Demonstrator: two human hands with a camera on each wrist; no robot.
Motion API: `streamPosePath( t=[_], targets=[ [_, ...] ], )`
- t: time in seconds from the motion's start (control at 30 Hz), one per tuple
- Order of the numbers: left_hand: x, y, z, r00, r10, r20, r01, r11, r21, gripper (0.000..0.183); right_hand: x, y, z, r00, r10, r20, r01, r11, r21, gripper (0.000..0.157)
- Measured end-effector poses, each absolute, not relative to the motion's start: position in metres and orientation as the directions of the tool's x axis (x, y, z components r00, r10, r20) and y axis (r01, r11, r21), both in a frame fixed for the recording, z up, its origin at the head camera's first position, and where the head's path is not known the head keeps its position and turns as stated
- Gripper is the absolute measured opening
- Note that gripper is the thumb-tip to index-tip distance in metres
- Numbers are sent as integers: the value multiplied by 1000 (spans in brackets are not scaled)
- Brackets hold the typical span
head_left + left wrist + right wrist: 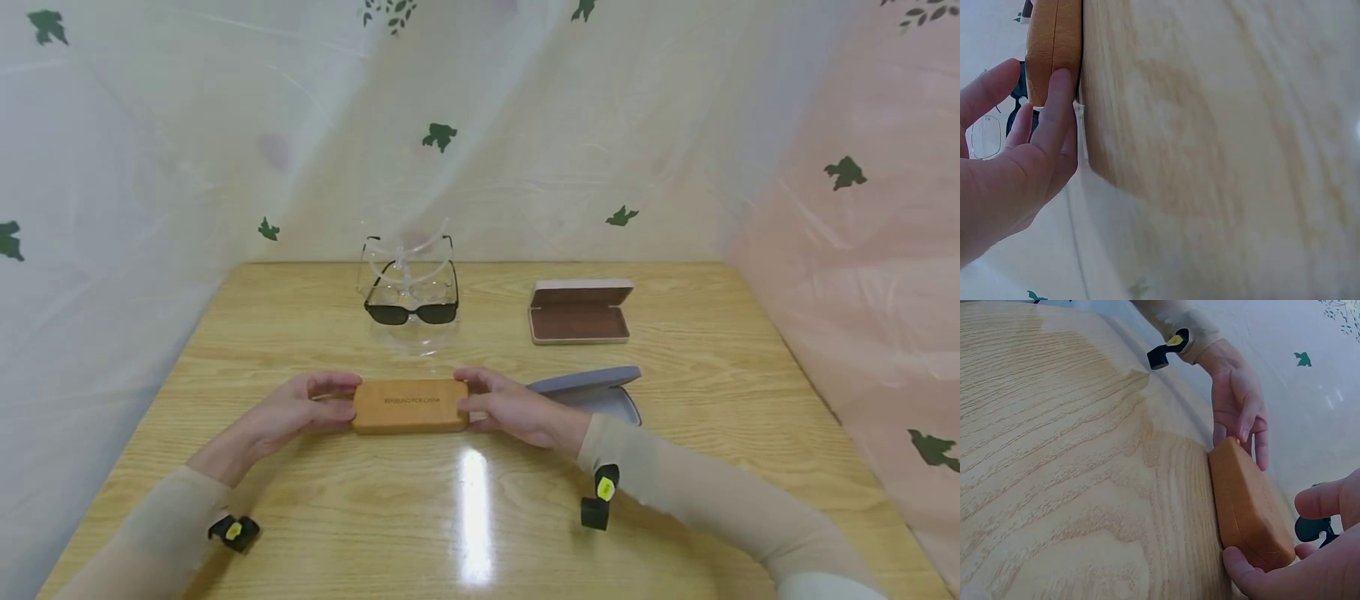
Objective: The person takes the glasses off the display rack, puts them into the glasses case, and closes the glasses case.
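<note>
A tan-orange glasses case (411, 406) with small dark lettering lies closed, lid up, near the middle of the table. My left hand (318, 402) holds its left end, fingertips at the edge. At the opposite end, my right hand (510, 408) grips with its fingers spread about the corner. The right wrist view shows the orange case (1250, 512) close against the tabletop between both hands, and one digit of the right hand raised over its end. In the left wrist view, a finger of the left hand (1022, 162) lies along the case end.
Behind the case, a clear stand (406, 265) carries black sunglasses (412, 314) and thin-framed glasses. An open pale case with a brown lining (579, 323) stands back right. A blue-grey case (588, 383), also open, sits partly behind the right forearm. Patterned cloth walls (525, 167) surround the table.
</note>
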State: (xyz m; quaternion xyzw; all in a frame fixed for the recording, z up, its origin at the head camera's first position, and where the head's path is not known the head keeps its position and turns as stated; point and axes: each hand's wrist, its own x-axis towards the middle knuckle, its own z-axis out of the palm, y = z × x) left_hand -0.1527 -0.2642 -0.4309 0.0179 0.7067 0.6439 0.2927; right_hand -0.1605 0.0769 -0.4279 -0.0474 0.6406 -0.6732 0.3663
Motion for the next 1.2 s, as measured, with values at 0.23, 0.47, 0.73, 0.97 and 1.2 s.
streamPosePath(
  t=[0.23,0.47,0.73,0.97,1.2],
  targets=[
    [-160,-265,-420,-836,422,-352,-275,234,933,64,-163,82,-410,-734,-554,-393,323,224,-920,62],
    [-175,-262,-400,-860,417,-293,-220,216,951,60,-183,84,-385,-719,-627,-298,171,256,-951,60],
    [-193,-256,-380,-925,309,-219,-173,171,970,61,-221,84,-365,-802,-570,-179,166,75,-983,51],
    [-210,-246,-371,-961,215,-174,-149,125,981,65,-243,79,-356,-856,-488,-173,198,-1,-980,52],
    [-220,-242,-367,-965,199,-174,-158,94,983,70,-251,74,-358,-863,-465,-196,260,-78,-962,57]
  ],
)
